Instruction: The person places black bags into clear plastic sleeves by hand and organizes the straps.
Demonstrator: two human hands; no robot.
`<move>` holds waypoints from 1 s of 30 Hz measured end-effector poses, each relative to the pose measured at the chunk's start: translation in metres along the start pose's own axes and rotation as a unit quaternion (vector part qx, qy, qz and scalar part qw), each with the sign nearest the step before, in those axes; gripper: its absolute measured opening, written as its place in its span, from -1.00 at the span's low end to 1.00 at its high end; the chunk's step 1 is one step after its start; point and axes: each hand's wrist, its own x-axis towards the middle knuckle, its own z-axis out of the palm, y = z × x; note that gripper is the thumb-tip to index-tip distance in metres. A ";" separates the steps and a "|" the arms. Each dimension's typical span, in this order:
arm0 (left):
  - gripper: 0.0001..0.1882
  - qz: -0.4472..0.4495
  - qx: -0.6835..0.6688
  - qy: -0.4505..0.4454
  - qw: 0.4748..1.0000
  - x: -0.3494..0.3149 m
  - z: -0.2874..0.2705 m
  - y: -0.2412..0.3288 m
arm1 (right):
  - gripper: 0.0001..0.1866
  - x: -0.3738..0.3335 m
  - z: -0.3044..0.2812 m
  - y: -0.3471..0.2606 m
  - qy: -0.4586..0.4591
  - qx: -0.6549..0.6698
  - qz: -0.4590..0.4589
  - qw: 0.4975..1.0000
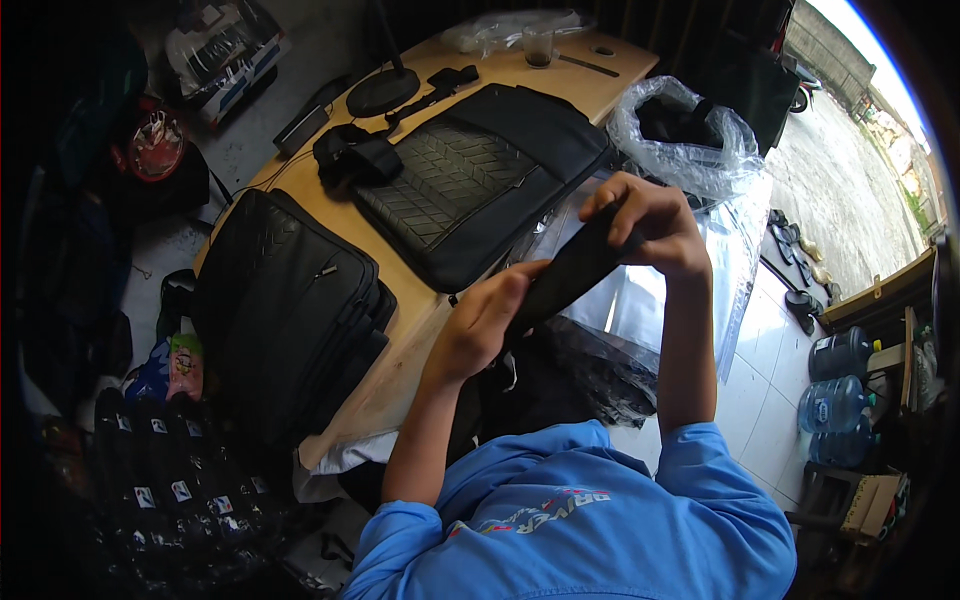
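Between my two hands stretches a flat, dark strip (568, 274), perhaps a wide strap, held slanting above the table's near edge. Its lower left end is gripped by my left hand (482, 318), thumb on top. My right hand (655, 222) has its fingers curled round the upper right end. Just beyond the strip lies a black backpack (480, 170) with a chevron-patterned panel. Left of my left hand, more black bags (285, 290) are stacked at the table's edge. Black webbing straps (360, 160) lie bunched beside the backpack.
The wooden table (415, 345) carries a round black stand base (383, 92) and a clear cup (538, 48). A plastic bag with black contents (685, 135) stands at the right. Clear plastic sleeves (640, 290) lie below it. Water jugs (838, 402) and sandals (800, 262) are on the right floor.
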 end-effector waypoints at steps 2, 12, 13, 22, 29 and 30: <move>-0.63 -0.063 -0.020 -0.020 0.998 0.010 0.008 -0.015 | -0.70 -0.014 -0.018 0.011 -0.019 0.033 -0.028 0.999; -0.79 -0.001 0.143 0.090 0.986 0.062 0.036 -0.079 | -0.43 -0.087 0.065 0.095 0.276 0.361 0.106 0.884; -0.81 -0.015 0.122 0.091 0.988 0.061 0.036 -0.085 | -0.53 -0.089 0.069 0.099 0.343 0.341 0.149 0.862; -0.68 0.138 0.602 0.182 0.765 0.049 0.023 -0.050 | -0.68 -0.071 0.032 0.093 0.386 0.222 0.212 0.870; -0.64 0.105 0.729 0.127 0.665 0.049 -0.027 -0.051 | -0.69 -0.063 0.020 0.077 0.317 0.270 0.270 0.868; -0.64 0.105 0.728 0.126 0.665 0.050 -0.030 -0.052 | -0.69 -0.062 0.019 0.075 0.309 0.287 0.287 0.860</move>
